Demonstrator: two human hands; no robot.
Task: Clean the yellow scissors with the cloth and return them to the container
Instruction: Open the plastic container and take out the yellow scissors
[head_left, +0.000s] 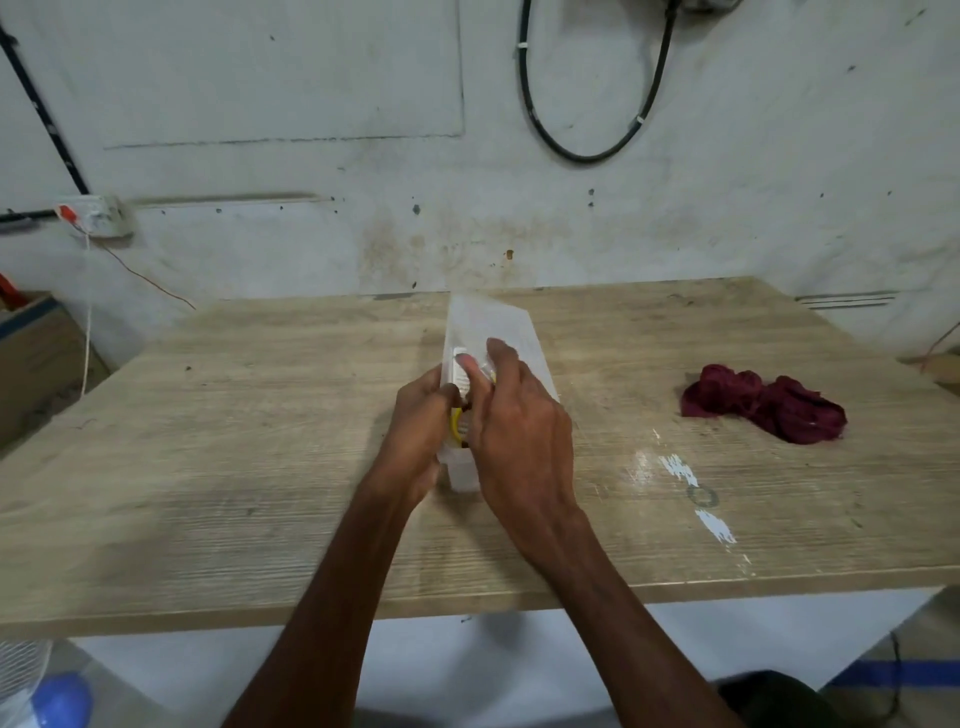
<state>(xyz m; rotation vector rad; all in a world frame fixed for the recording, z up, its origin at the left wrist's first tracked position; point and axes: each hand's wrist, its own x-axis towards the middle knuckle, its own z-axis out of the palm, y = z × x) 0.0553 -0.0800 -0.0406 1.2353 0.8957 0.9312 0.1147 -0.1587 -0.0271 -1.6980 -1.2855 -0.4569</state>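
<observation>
The translucent plastic container, mid-worktop, is steadied by the left hand while the yellow-handled scissors inside are reached by the right hand, its grip unclear; lifting out seems next, the crumpled maroon cloth lying unused near the right edge.

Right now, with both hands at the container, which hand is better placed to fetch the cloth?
The right hand. The maroon cloth lies on the table to the right of the container, on that hand's side; the left hand would have to cross over.
</observation>
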